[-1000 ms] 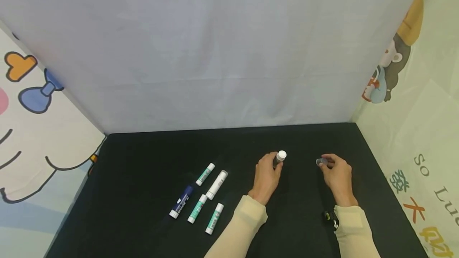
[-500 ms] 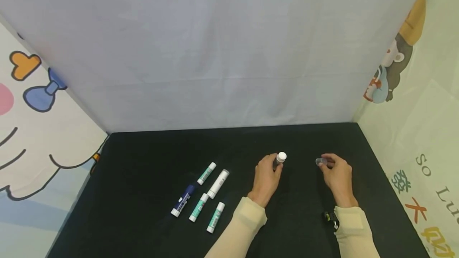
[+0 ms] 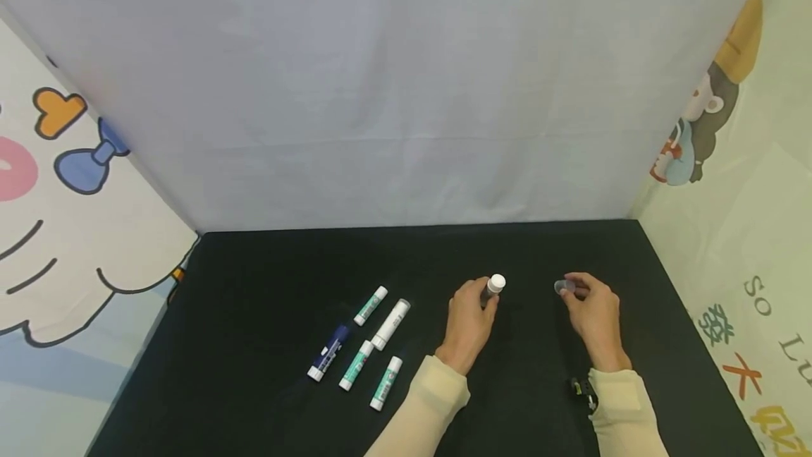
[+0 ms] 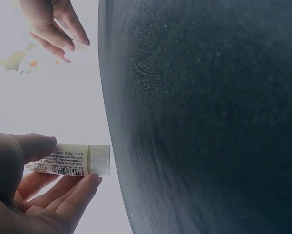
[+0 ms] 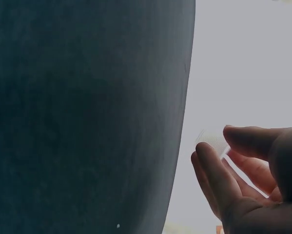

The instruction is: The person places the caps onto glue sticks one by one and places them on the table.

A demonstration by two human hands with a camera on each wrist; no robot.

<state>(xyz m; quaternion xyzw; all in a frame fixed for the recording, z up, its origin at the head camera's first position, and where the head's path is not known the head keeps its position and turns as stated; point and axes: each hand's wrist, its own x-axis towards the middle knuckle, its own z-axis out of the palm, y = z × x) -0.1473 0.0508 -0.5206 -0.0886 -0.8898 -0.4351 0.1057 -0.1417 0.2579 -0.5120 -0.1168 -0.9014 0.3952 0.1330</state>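
Note:
My left hand (image 3: 469, 323) grips a glue stick (image 3: 495, 286), held upright with its white end on top. In the left wrist view, thumb and fingers pinch the printed body of the glue stick (image 4: 72, 158), with a barcode showing and a pale section at its lower end, close to the black tabletop. Over to the right, my right hand (image 3: 595, 312) pinches a small translucent cap (image 3: 562, 287) between thumb and fingertips. In the right wrist view, fine ridges show on the cap (image 5: 215, 141), partly hidden behind a finger. Hand and cap are apart from the left hand's glue stick.
Left of my left arm several glue sticks lie on the black table (image 3: 254, 302): a navy one (image 3: 328, 352), a white one (image 3: 390, 325), and green-and-white ones such as the nearest (image 3: 385, 384). A pale curtain (image 3: 406, 90) stands behind, with printed cloths at both sides.
The head view has turned slightly left, so the lying glue sticks appear a little further right. Both hands keep their holds; the left hand with its glue stick sits slightly lower in view.

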